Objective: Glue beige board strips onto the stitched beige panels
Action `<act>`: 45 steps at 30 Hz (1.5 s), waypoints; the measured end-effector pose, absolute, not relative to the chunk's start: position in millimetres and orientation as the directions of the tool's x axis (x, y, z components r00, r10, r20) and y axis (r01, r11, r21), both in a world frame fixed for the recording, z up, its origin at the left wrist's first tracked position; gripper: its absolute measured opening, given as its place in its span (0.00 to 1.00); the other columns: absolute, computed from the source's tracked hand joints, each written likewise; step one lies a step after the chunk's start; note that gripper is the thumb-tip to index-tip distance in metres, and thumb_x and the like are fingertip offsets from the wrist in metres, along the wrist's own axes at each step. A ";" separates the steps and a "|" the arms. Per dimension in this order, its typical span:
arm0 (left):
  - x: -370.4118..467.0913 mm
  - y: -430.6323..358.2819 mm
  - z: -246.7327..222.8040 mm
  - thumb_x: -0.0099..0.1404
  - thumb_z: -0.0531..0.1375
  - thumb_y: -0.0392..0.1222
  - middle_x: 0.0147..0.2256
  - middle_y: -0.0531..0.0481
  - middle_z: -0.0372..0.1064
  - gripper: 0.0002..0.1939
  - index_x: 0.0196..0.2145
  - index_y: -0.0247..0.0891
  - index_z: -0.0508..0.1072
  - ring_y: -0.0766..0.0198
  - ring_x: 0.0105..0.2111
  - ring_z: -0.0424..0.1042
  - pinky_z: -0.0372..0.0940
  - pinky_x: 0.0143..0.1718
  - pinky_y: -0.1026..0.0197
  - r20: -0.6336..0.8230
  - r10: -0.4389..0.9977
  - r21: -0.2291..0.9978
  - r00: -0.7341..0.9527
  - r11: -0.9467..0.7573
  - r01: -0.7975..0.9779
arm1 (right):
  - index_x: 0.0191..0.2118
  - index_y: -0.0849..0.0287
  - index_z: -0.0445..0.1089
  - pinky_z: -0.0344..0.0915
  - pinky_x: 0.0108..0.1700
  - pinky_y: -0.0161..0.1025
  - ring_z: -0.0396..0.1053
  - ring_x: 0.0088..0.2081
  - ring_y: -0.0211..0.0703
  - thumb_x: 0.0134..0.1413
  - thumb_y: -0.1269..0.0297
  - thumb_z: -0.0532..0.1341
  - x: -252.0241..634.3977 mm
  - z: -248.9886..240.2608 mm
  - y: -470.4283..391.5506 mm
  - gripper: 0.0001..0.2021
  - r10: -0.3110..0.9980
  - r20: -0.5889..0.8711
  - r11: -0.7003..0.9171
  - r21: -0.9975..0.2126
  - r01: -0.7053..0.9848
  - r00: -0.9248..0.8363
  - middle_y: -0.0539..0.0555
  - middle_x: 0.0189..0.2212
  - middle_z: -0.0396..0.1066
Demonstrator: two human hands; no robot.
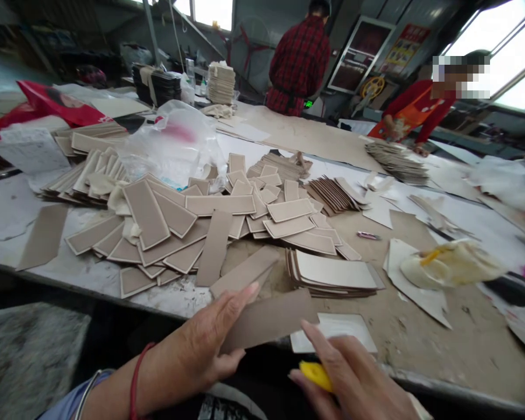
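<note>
My left hand (207, 338) grips a flat grey-brown rectangular piece (271, 318) by its left end, thumb below and fingers behind. At the piece's right end is my right hand (354, 373), its index finger at the corner. A small yellow tool (315, 374) is closed in that hand; its working end is hidden. Under the right hand's wrist side lies a white rectangular piece (343, 333) near the table edge. Just beyond the held piece sits a neat stack of pale-topped rectangular pieces (336, 271). Left of it spreads a loose heap of light-edged brown pieces (223, 205).
Clear plastic bags (175, 146) and a red bag (48, 105) rest behind the heap. A small pink cutter (368, 235) and a cream cloth bundle (450, 265) lie to the right. Two other people stand across the table, one in a plaid shirt (300, 64), one in an orange apron (420, 114).
</note>
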State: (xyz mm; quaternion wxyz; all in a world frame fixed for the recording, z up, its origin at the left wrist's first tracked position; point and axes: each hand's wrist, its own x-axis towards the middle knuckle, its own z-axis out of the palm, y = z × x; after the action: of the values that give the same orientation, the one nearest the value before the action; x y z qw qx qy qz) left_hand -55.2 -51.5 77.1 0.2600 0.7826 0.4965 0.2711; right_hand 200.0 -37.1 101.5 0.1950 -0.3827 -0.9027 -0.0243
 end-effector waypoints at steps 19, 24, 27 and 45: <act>6.3 -28.4 49.1 0.60 0.60 0.44 0.49 0.46 0.63 0.31 0.58 0.44 0.53 0.59 0.48 0.66 0.64 0.51 0.56 0.172 0.909 0.803 0.381 -0.353 0.481 | 0.51 0.64 0.63 0.71 0.36 0.40 0.71 0.40 0.49 0.57 0.60 0.54 280.8 71.4 -58.4 0.19 0.840 0.175 0.526 -0.033 0.850 -0.513 0.62 0.40 0.71; 14.8 -28.8 55.6 0.61 0.60 0.39 0.47 0.45 0.62 0.19 0.50 0.43 0.64 0.59 0.48 0.63 0.63 0.49 0.58 0.176 0.778 0.800 0.603 -0.470 0.374 | 0.44 0.54 0.68 0.67 0.35 0.32 0.70 0.34 0.39 0.44 0.61 0.65 284.2 91.5 -51.4 0.18 0.877 -0.277 0.250 -0.435 0.865 -0.393 0.50 0.35 0.71; 18.7 -28.5 55.4 0.66 0.54 0.36 0.37 0.47 0.65 0.06 0.39 0.39 0.70 0.63 0.39 0.64 0.62 0.42 0.62 0.215 0.741 0.792 0.636 -0.513 0.330 | 0.39 0.54 0.70 0.64 0.30 0.29 0.67 0.29 0.36 0.43 0.61 0.66 281.8 106.5 -40.0 0.14 0.757 -0.547 0.034 -0.514 0.857 -0.357 0.46 0.29 0.69; 21.0 -3.1 66.1 0.56 0.58 0.51 0.21 0.57 0.58 0.16 0.26 0.32 0.70 0.71 0.22 0.54 0.50 0.24 0.67 -0.455 0.729 0.890 0.511 0.373 0.261 | 0.48 0.60 0.65 0.68 0.39 0.49 0.64 0.40 0.53 0.40 0.58 0.70 275.5 110.2 -56.9 0.28 0.814 0.021 0.581 -0.038 0.813 -0.581 0.59 0.40 0.65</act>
State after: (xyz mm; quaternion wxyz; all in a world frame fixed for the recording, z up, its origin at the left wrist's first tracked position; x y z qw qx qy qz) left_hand 21.0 -3.1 66.1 0.6862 0.5333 0.4643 0.1706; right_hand 275.5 -56.9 110.2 0.0179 -0.4573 -0.8890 0.0123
